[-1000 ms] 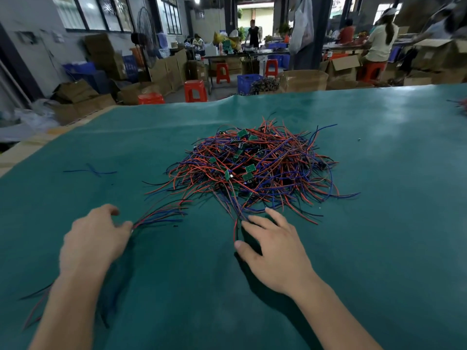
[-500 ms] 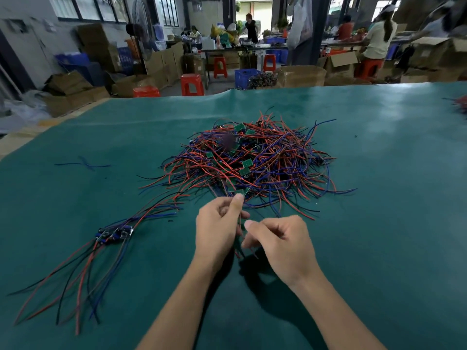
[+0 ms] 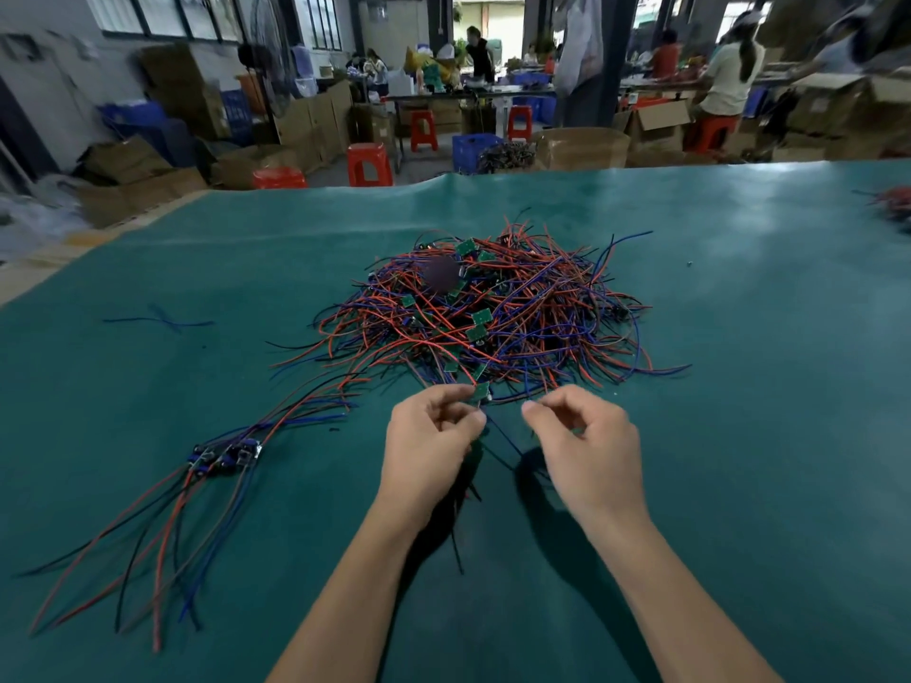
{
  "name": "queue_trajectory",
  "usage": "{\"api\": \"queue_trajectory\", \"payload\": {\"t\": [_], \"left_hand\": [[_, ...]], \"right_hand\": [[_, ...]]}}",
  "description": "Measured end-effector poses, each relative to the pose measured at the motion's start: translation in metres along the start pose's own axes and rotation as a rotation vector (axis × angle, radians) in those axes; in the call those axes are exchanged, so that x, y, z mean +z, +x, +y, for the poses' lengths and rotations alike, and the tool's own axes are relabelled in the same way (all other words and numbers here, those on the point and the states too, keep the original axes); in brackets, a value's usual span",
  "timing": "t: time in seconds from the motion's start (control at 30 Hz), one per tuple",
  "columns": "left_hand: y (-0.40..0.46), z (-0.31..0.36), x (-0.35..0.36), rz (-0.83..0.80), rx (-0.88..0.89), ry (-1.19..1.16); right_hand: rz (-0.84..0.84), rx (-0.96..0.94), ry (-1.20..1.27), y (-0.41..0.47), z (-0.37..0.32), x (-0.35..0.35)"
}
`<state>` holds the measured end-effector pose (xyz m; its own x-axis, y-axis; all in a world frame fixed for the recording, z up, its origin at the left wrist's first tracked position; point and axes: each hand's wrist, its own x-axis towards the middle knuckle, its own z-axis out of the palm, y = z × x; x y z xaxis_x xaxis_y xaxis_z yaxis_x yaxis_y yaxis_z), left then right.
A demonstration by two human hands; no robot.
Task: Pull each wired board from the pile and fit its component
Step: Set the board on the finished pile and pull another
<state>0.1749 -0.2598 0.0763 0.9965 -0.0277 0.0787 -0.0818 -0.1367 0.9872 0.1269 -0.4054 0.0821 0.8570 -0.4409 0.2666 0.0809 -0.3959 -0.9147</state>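
A tangled pile of red, blue and black wires with small green boards lies in the middle of the green table cover. At its near edge my left hand pinches one small green wired board, whose dark wires trail down toward me. My right hand is just right of it, thumb and forefinger pinched together; whatever small part they hold is too small to see. A bundle of boards with fitted parts lies to the left, wires fanned toward me.
A loose blue wire lies far left on the cover. More wires sit at the right edge. Beyond the table are red stools, cardboard boxes, blue crates and people at other benches.
My left hand left the bundle at the left and came to the middle. Both hands lifted a board from the pile's near edge, and have drawn slightly apart since half a second ago.
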Motion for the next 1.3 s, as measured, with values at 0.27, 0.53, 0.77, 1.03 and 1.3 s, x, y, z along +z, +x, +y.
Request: {"api": "queue_trajectory", "payload": {"t": [0.27,0.53,0.77,1.03,1.3], "left_hand": [[-0.010,0.009,0.001,-0.250,-0.018,-0.346],[-0.015,0.009,-0.002,-0.459,-0.054,-0.471],[-0.016,0.011,0.000,-0.464,-0.130,-0.403],[-0.019,0.012,0.004,-0.551,-0.103,-0.314],[-0.019,0.008,0.006,-0.501,-0.053,-0.224]], "right_hand": [[-0.237,0.295,0.589,-0.001,-0.011,0.005],[-0.352,0.386,0.788,0.004,-0.009,-0.004],[-0.222,0.282,0.755,0.009,-0.007,-0.011],[0.130,0.164,0.563,0.020,0.005,-0.019],[0.582,0.249,0.661,0.035,0.016,-0.046]]}}
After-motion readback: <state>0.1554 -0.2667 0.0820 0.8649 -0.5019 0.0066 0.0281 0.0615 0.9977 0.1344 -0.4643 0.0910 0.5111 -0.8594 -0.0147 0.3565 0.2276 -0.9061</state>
